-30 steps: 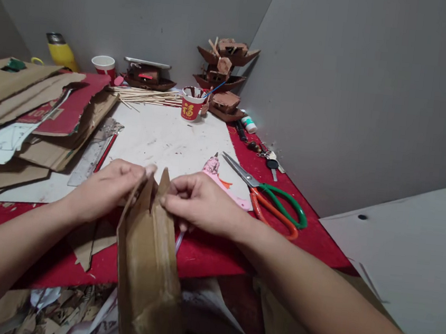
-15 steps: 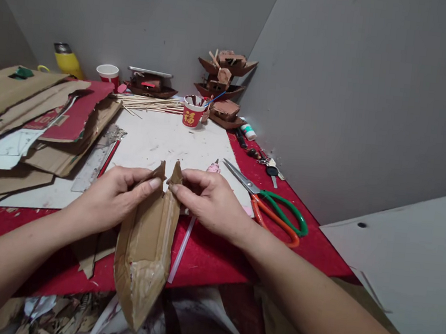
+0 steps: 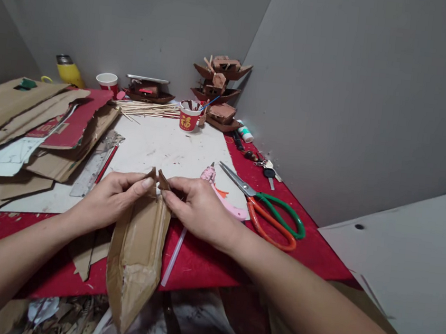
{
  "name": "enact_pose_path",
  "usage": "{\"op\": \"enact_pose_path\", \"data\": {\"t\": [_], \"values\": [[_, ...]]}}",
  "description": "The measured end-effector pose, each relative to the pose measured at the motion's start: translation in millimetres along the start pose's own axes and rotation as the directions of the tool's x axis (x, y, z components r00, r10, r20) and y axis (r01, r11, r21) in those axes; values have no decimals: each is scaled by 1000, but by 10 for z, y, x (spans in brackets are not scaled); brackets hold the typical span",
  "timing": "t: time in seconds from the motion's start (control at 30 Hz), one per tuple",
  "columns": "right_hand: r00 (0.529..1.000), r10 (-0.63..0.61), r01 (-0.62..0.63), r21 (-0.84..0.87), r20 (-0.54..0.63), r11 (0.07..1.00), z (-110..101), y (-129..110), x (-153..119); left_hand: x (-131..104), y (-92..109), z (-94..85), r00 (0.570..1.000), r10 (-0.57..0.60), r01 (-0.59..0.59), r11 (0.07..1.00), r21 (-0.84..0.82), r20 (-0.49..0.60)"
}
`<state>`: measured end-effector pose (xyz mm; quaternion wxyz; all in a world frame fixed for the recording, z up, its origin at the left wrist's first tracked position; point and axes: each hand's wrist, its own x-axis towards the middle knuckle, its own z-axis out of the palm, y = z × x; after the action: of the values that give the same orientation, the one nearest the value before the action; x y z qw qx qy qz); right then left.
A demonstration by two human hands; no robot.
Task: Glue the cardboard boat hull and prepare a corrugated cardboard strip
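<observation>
A boat-shaped piece of folded cardboard (image 3: 140, 248) hangs over the table's front edge, its closed point towards me. My left hand (image 3: 114, 195) pinches its far left flap between thumb and fingers. On the other side, my right hand (image 3: 198, 207) pinches the far right flap. The two flap tips stand upright with a narrow gap between them. Just beyond my right wrist lies a pink glue gun (image 3: 227, 202), and a translucent glue stick (image 3: 173, 257) rests on the red cloth beside the cardboard.
Scissors (image 3: 261, 203) with green and orange handles lie on the right. Stacked cardboard (image 3: 10, 107) fills the left. Further back are thin sticks (image 3: 149, 109), a red paper cup (image 3: 189, 118), brown model boats (image 3: 222, 95), a yellow bottle (image 3: 70, 74) and keys (image 3: 269, 173).
Both hands have shifted slightly left with the cardboard. Its two far flap tips are closer together, and more of the pink glue gun shows.
</observation>
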<state>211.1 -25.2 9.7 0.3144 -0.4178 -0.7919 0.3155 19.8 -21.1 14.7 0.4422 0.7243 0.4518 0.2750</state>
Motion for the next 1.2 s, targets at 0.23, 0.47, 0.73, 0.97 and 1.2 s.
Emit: {"op": "enact_pose_path", "data": {"t": [0.23, 0.47, 0.73, 0.97, 1.2], "values": [[999, -10, 12, -42, 47, 999, 30, -24, 19, -13, -60, 12, 1000, -9, 11, 998, 58, -30], [998, 6, -10, 67, 59, 998, 27, 22, 48, -45, -60, 56, 999, 22, -22, 1000, 13, -48], [995, 101, -100, 284, 11, 953, 10, 24, -21, -24, -15, 32, 1000, 16, -18, 989, -150, -14], [983, 128, -150, 176, 128, 973, -14, 22, -14, -52, -61, 16, 999, 48, -49, 973, -225, -8], [984, -40, 49, -49, 172, 998, 0, -78, -121, -96, -3, 59, 998, 63, -61, 985, -164, 12]]}}
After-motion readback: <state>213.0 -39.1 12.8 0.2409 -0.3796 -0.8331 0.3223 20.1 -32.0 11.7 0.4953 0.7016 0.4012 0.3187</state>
